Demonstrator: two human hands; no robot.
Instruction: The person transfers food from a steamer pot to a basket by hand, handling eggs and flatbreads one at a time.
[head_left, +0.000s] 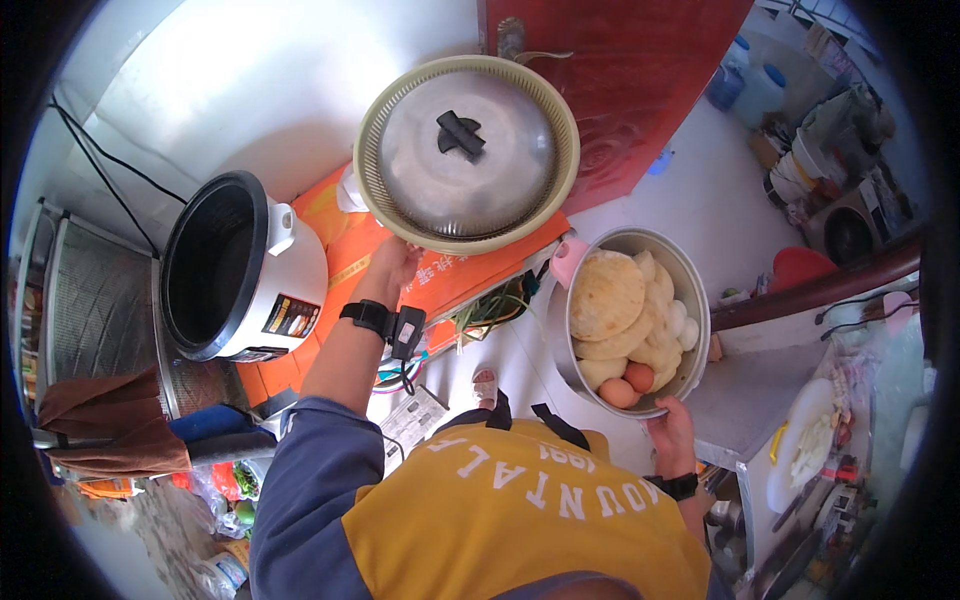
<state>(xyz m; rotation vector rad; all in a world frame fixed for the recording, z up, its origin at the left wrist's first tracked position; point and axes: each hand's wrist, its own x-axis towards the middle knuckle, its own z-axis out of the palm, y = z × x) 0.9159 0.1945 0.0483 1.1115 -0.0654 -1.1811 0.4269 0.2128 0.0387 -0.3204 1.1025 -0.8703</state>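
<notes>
My left hand is at the near rim of a beige plastic colander basket, its fingers partly hidden beneath it. A domed metal lid with a black knob sits inside the basket. On my right, my right hand grips the near rim of a round metal pot. Flatbreads, pale dough-like pieces, white eggs and two brown eggs fill the pot. Something pink is at the pot's far left edge.
A white cooker with a black inner pot stands left on an orange-covered surface. A red door is ahead. Right of me is a grey counter with a white plate. A brown cloth hangs at left.
</notes>
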